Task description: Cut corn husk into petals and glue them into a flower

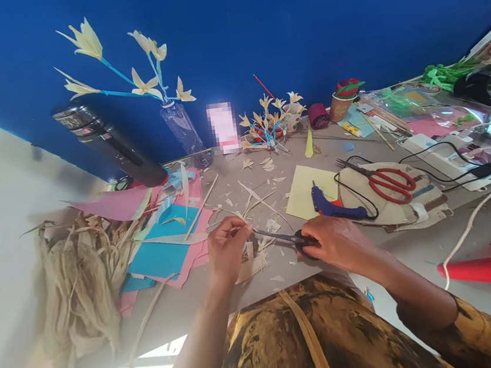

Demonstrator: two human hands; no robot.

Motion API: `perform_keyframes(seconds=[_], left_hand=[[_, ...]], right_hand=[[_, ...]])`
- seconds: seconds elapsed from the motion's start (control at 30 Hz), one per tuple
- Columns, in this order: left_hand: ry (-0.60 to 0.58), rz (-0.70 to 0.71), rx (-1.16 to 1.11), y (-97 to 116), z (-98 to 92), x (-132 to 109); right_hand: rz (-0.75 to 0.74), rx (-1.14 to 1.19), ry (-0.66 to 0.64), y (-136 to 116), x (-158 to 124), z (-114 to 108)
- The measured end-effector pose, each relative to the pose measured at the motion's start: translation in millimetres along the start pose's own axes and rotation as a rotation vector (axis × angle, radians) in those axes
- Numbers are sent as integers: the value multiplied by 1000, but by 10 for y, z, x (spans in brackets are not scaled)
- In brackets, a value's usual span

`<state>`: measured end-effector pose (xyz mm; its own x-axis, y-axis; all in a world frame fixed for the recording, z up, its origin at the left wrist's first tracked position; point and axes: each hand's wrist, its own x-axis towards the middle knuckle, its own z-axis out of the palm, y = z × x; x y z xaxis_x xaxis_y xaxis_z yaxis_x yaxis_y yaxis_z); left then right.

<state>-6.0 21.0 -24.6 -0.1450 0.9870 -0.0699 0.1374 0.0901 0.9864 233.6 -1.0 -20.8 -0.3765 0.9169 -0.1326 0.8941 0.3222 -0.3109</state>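
My left hand point(226, 251) is closed in a pinch just above the table's front part. A pale strip of dried husk point(172, 239) runs out from it leftward over blue paper; the piece right at the fingertips is small and partly hidden. In my right hand point(339, 244) is a pair of black-handled scissors point(280, 236), fingers wrapped round the handles. Their blades point left and their tips reach my left fingertips. Under both hands lie husk scraps point(260, 259). Several finished husk flowers point(269, 125) on blue stems stand farther back.
A bundle of dried husks point(80, 285) hangs over the table's left edge. Blue paper point(164, 246), a black flask point(110, 143) and a bottle point(181, 129) holding flowers are leftward. On the right lie a blue glue gun point(337, 206), red-handled scissors point(391, 185) and a power strip point(442, 161).
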Motion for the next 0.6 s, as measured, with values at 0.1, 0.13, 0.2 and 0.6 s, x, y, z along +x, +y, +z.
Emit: perform_keyframes(seconds=[0.1, 0.13, 0.2, 0.6], left_hand=[[-21, -119, -305, 60, -12, -17], [-70, -166, -385, 85, -11, -32], [-179, -251, -493, 127, 3, -70], [-346, -305, -531, 160, 142, -185]], right_hand=[[79, 43, 19, 10, -25, 18], [107, 62, 23, 13, -32, 29], [151, 84, 23, 21, -44, 65], [263, 46, 6, -68, -40, 209]])
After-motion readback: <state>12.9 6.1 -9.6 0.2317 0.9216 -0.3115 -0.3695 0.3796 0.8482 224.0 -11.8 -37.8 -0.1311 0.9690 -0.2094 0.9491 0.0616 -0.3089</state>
